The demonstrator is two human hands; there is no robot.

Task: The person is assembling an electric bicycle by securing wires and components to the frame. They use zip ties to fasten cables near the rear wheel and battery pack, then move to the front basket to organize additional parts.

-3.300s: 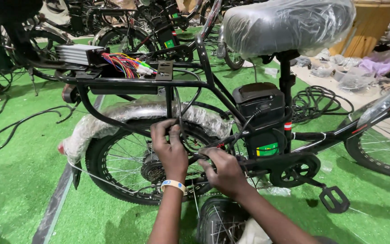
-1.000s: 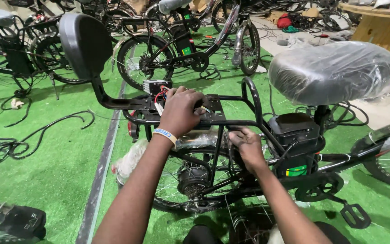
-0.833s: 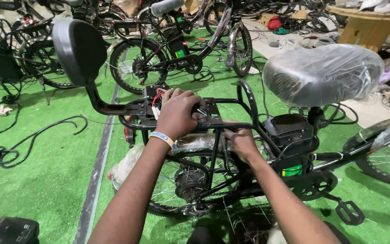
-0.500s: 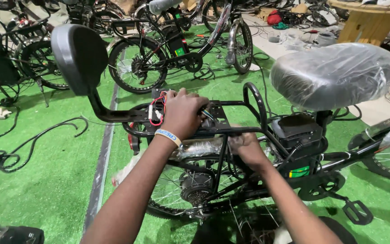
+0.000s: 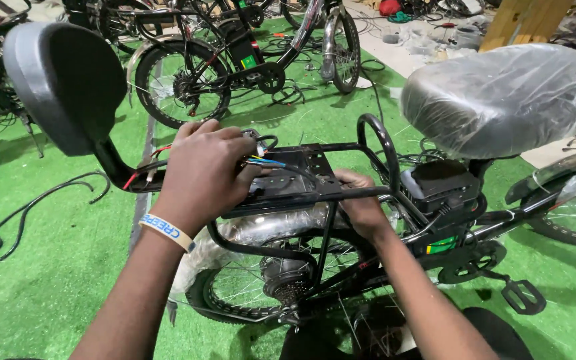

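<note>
A black electric bicycle stands side-on in front of me on green turf. My left hand [image 5: 201,170], with a white wristband, lies on top of its rear rack [image 5: 301,175] and is closed on a bundle of coloured wires [image 5: 265,160]. My right hand [image 5: 361,207] reaches under the rack's side rail, fingers curled around the frame tube there. The saddle [image 5: 501,100] is wrapped in clear plastic. A black backrest pad [image 5: 61,83] rises at the rack's rear end. Below the rack sit the plastic-wrapped mudguard [image 5: 268,230] and rear wheel hub [image 5: 288,290].
A black battery box [image 5: 438,190] sits under the saddle, with a pedal [image 5: 521,297] lower right. Another bicycle [image 5: 235,60] stands behind, more at the far left. Black cables [image 5: 8,227] lie loose on the turf at left. A wooden stand [image 5: 515,20] is at top right.
My view has moved closer to the rack. My left hand has stayed on the wires on top; my right hand has shifted slightly along the rail under the rack.
</note>
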